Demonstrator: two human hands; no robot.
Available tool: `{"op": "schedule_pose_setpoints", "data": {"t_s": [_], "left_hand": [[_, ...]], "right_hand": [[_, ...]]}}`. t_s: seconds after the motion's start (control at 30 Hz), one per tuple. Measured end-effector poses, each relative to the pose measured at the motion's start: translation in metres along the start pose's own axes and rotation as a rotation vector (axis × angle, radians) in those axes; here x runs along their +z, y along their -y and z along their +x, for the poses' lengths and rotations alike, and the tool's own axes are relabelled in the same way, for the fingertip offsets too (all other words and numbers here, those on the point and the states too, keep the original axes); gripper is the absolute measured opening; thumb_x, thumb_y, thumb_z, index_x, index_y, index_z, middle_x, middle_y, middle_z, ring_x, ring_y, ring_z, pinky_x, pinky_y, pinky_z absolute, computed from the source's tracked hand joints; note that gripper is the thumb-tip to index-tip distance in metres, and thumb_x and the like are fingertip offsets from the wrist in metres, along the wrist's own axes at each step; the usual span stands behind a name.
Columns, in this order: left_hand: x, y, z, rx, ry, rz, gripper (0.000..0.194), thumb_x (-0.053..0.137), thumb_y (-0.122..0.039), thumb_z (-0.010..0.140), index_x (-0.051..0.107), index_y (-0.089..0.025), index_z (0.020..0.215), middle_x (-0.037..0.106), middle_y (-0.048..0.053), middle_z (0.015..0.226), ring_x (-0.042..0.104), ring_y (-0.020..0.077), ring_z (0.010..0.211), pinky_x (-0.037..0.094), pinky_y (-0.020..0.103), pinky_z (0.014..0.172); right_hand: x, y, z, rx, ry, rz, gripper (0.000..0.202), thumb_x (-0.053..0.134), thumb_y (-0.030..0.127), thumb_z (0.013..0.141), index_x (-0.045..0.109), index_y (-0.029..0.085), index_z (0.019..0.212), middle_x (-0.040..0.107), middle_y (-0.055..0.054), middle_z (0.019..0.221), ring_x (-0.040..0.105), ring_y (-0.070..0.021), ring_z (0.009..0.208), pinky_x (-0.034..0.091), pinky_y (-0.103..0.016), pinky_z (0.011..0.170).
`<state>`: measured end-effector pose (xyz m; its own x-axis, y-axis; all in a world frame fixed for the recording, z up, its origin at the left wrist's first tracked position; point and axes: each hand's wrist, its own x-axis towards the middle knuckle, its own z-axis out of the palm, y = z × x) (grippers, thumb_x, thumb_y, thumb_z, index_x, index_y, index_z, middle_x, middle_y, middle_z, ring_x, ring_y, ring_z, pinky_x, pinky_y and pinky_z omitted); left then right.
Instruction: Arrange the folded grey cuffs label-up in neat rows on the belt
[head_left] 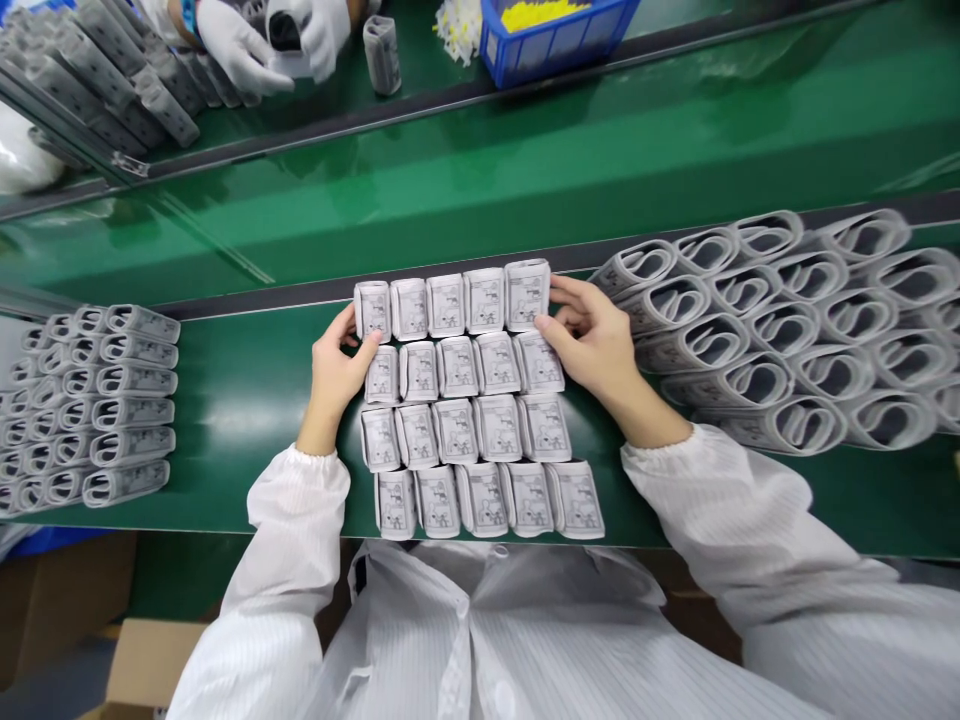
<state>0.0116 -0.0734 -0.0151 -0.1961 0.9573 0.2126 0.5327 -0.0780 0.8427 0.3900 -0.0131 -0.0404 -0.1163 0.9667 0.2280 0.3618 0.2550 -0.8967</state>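
Several rows of small folded, grey printed leaflets (456,430) lie on the green bench in front of me. My left hand (339,362) is at the left end of the farthest row, its thumb at the near corner and its fingers along the side of the end leaflet (372,310). At the other end, my right hand (596,335) grips the rightmost leaflet (527,295) between thumb and fingers. The far row sits pressed together between both hands. Some of my fingertips are hidden behind the leaflets.
Stacked rolled leaflets stand at the right (780,330) and a smaller stack (135,380) at the left. Beyond the green divider (480,170), a co-worker's gloved hands (240,45) hold a dark item. A blue bin (559,45) with yellow pieces stands there; cardboard boxes (154,660) sit below.
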Motion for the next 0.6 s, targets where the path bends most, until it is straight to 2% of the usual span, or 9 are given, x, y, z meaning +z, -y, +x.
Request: {"op": "schedule_pose_setpoints", "data": {"t_s": [0.2, 0.4, 0.6], "left_hand": [[-0.0030, -0.0044, 0.0018, 0.017, -0.001, 0.095, 0.061, 0.075, -0.065, 0.101, 0.074, -0.026, 0.149, 0.082, 0.010, 0.135, 0.074, 0.0201, 0.096, 0.061, 0.037, 0.086], [0.0002, -0.0025, 0.0009, -0.013, -0.020, 0.000, 0.069, 0.075, -0.067, 0.101, 0.066, -0.025, 0.156, 0.079, 0.014, 0.144, 0.077, 0.0264, 0.122, 0.063, 0.037, 0.092], [0.0004, -0.0034, 0.0008, -0.007, -0.022, 0.013, 0.067, 0.074, -0.068, 0.101, 0.068, -0.025, 0.152, 0.079, 0.015, 0.146, 0.078, 0.0261, 0.122, 0.064, 0.037, 0.089]], "right_hand": [[0.0007, 0.0001, 0.0014, -0.003, 0.007, -0.006, 0.063, 0.078, 0.065, 0.097, 0.071, 0.031, 0.150, 0.084, -0.011, 0.129, 0.069, -0.0197, 0.067, 0.054, -0.037, 0.058], [0.0015, 0.0013, 0.0025, 0.010, 0.027, -0.004, 0.060, 0.076, 0.065, 0.098, 0.071, 0.031, 0.148, 0.084, -0.010, 0.128, 0.064, -0.0179, 0.063, 0.059, -0.040, 0.064], [0.0003, 0.0018, 0.0023, 0.021, 0.048, -0.017, 0.060, 0.074, 0.064, 0.099, 0.070, 0.031, 0.150, 0.083, -0.010, 0.130, 0.067, -0.0192, 0.067, 0.061, -0.041, 0.068]]}}
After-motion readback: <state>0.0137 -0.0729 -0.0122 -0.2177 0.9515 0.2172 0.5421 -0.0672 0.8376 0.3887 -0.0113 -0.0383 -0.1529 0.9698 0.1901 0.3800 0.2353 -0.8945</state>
